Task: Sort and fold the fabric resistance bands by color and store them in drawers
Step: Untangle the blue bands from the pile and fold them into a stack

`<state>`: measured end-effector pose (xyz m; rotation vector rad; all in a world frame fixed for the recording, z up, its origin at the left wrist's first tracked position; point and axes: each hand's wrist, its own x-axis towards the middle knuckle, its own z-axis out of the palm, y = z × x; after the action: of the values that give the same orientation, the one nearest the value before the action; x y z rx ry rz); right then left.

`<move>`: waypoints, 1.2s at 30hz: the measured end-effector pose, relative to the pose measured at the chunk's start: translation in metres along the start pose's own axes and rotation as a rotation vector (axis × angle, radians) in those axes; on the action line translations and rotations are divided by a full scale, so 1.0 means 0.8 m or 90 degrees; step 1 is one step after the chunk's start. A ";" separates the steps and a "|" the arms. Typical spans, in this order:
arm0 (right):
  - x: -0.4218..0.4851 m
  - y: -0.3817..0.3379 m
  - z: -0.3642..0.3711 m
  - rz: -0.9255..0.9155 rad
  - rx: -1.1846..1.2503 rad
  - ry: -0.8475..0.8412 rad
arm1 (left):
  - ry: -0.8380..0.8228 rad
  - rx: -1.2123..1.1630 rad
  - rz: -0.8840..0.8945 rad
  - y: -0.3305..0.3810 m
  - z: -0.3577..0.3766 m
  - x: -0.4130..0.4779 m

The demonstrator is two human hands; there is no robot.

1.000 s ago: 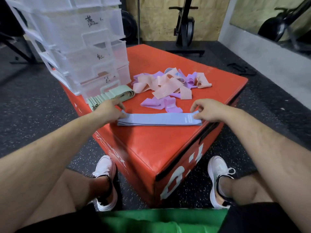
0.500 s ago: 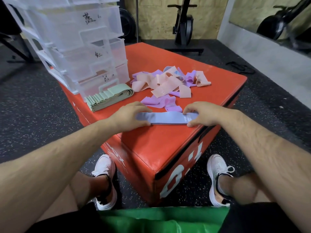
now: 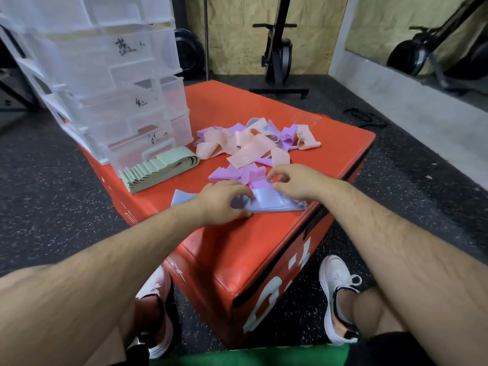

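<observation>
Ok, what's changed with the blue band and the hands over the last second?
The left hand moved right along the blue band, from its left end to its middle, where it grips a raised fold. The right hand left the right end and came inward above the band; its hold is unclear. Green stack, loose pile and drawers unchanged.
</observation>
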<state>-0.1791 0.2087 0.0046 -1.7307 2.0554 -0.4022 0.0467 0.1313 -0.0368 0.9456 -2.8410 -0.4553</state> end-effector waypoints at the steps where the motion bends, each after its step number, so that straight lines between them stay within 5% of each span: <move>1: 0.003 -0.001 0.001 0.005 -0.017 -0.001 | 0.000 0.007 -0.001 0.002 0.002 0.004; 9: 0.024 -0.017 0.002 0.003 0.088 0.167 | 0.013 -0.003 -0.005 0.001 0.002 0.008; 15: 0.020 -0.014 -0.001 0.042 -0.160 0.053 | 0.031 -0.046 -0.019 0.008 -0.005 0.012; 20: 0.009 -0.024 -0.006 0.006 -0.149 0.052 | 0.083 -0.050 -0.027 0.020 -0.010 0.025; 36: 0.075 -0.005 -0.048 0.010 -0.143 0.224 | 0.149 0.017 -0.105 0.023 -0.077 0.226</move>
<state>-0.2030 0.1468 0.0322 -1.8792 2.4416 -0.5182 -0.0957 0.0213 0.0296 1.1603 -2.5775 -0.3004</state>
